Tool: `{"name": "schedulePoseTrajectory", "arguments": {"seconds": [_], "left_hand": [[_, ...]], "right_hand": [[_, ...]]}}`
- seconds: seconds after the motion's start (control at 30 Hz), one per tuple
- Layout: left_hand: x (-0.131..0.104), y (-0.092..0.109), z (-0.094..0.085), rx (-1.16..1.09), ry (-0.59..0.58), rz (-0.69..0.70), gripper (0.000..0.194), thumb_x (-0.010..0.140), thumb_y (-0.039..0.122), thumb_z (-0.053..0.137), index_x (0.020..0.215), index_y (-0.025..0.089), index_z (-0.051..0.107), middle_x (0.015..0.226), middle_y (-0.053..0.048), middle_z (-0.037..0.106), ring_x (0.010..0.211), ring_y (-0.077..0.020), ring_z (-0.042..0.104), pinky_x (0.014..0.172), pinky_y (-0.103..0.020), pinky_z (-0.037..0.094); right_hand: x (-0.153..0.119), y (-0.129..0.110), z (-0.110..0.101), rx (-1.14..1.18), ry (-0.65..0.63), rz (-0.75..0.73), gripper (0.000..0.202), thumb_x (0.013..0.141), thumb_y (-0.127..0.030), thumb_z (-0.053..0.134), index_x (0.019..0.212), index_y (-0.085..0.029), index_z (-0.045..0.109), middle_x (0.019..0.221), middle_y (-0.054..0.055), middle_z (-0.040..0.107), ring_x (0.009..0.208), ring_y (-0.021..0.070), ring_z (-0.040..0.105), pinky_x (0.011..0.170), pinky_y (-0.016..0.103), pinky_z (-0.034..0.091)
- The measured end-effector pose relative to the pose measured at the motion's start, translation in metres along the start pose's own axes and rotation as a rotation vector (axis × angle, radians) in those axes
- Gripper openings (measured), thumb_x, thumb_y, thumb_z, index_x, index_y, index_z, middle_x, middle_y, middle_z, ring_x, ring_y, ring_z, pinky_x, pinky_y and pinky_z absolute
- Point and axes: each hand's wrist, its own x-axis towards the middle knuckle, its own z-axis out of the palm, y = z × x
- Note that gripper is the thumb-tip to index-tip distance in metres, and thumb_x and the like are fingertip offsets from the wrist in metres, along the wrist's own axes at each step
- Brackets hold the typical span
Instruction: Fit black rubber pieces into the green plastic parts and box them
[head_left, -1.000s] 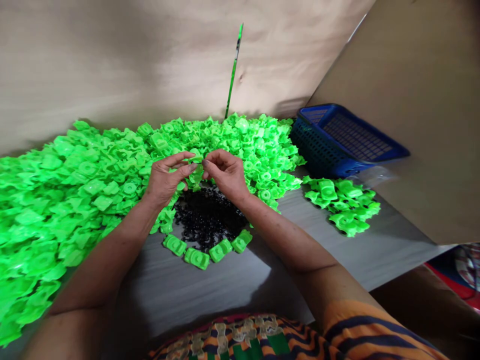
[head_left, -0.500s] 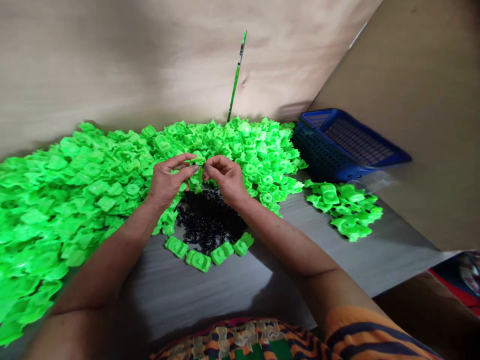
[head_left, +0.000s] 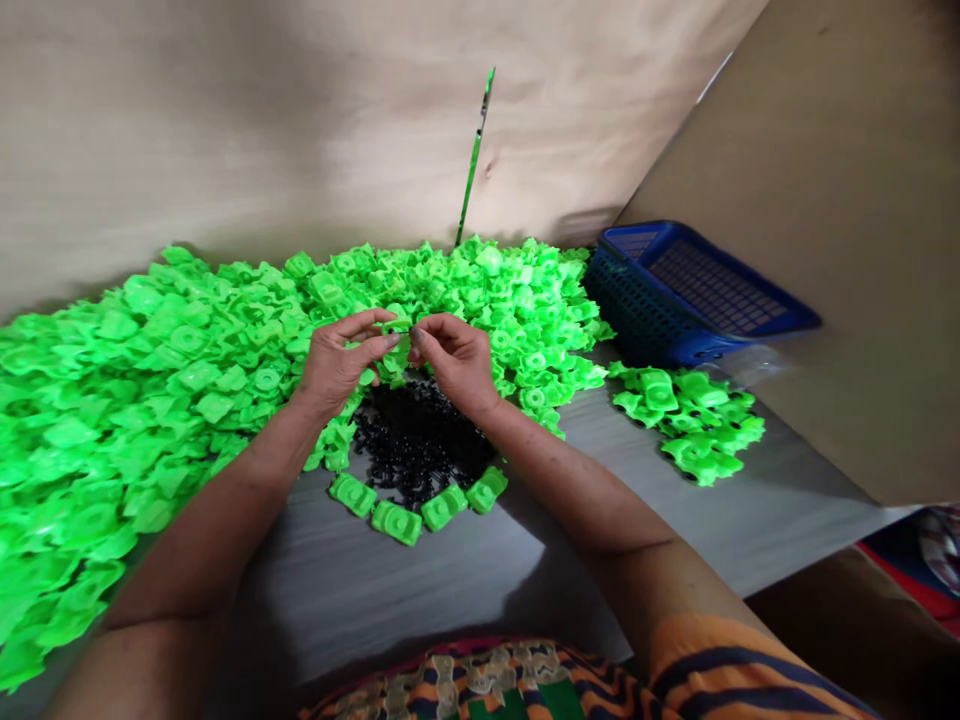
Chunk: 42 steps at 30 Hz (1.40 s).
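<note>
My left hand (head_left: 337,360) pinches a green plastic piece (head_left: 396,325) between thumb and fingers, above a heap of small black parts (head_left: 420,440). Close beside it, my right hand (head_left: 454,362) has thumb and forefinger pressed together on a small dark part (head_left: 403,333) at the edge of the green piece. Most of both held things is hidden by the fingers. Several green car-shaped pieces (head_left: 396,522) lie in a curved row on the table in front of the black heap.
A large pile of green pieces (head_left: 187,370) spreads over the left and back of the grey table (head_left: 360,600). At the right are a blue basket (head_left: 652,300) and a smaller green group (head_left: 697,420). A thin green strip (head_left: 471,170) stands against the wooden wall.
The hands stay almost in place, still holding the same pieces. The right hand has shifted very slightly to the right, and a little more of the dark part shows between the hands.
</note>
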Motion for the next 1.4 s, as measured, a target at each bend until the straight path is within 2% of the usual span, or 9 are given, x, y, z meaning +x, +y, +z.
{"name": "schedulePoseTrajectory", "arguments": {"seconds": [0.13, 0.33, 0.63, 0.93, 1.23, 1.4], "left_hand": [[0.000, 0.001, 0.001, -0.026, 0.003, -0.023, 0.042, 0.048, 0.036, 0.096, 0.084, 0.019, 0.083, 0.066, 0.002, 0.061, 0.055, -0.0109, 0.052, 0.038, -0.020, 0.043], [-0.001, 0.002, 0.001, 0.003, 0.033, -0.011, 0.038, 0.048, 0.036, 0.095, 0.080, 0.018, 0.083, 0.065, 0.002, 0.060, 0.056, -0.0106, 0.052, 0.038, -0.019, 0.044], [0.000, -0.004, -0.001, 0.062, 0.059, 0.074, 0.034, 0.058, 0.035, 0.085, 0.087, 0.017, 0.087, 0.065, 0.001, 0.065, 0.052, -0.0102, 0.053, 0.039, -0.019, 0.047], [0.000, -0.010, -0.001, 0.137, 0.039, 0.176, 0.031, 0.068, 0.038, 0.079, 0.090, 0.018, 0.087, 0.064, 0.001, 0.065, 0.051, -0.0103, 0.054, 0.041, -0.020, 0.049], [0.001, -0.013, 0.000, 0.106, 0.046, 0.147, 0.028, 0.065, 0.036, 0.081, 0.085, 0.018, 0.087, 0.059, 0.003, 0.064, 0.045, -0.0089, 0.051, 0.039, -0.020, 0.047], [0.005, -0.015, -0.001, 0.046, 0.048, 0.089, 0.028, 0.067, 0.034, 0.080, 0.090, 0.018, 0.085, 0.057, 0.003, 0.063, 0.045, -0.0105, 0.053, 0.037, -0.020, 0.045]], "right_hand": [[-0.001, 0.000, 0.000, -0.036, 0.017, -0.010, 0.053, 0.080, -0.072, 0.080, 0.081, -0.022, 0.064, 0.064, -0.005, 0.063, 0.057, 0.0103, 0.060, 0.061, 0.026, 0.054], [0.001, 0.004, 0.001, 0.025, -0.024, 0.031, 0.052, 0.080, -0.070, 0.081, 0.081, -0.022, 0.062, 0.061, -0.005, 0.061, 0.055, 0.0101, 0.059, 0.059, 0.026, 0.054], [-0.001, 0.001, 0.002, -0.024, -0.020, -0.016, 0.054, 0.082, -0.073, 0.078, 0.082, -0.022, 0.061, 0.064, -0.005, 0.059, 0.057, 0.0096, 0.055, 0.060, 0.026, 0.050], [0.000, 0.006, 0.000, -0.070, -0.017, -0.023, 0.050, 0.086, -0.069, 0.077, 0.081, -0.022, 0.060, 0.068, -0.003, 0.059, 0.063, 0.0108, 0.057, 0.062, 0.026, 0.049], [0.005, 0.012, 0.000, 0.011, -0.085, 0.056, 0.051, 0.083, -0.068, 0.078, 0.079, -0.023, 0.056, 0.061, -0.006, 0.057, 0.054, 0.0095, 0.052, 0.058, 0.026, 0.048], [0.008, 0.013, -0.004, -0.029, -0.086, 0.049, 0.045, 0.090, -0.063, 0.073, 0.082, -0.023, 0.055, 0.064, -0.006, 0.057, 0.056, 0.0104, 0.053, 0.059, 0.027, 0.047]]}}
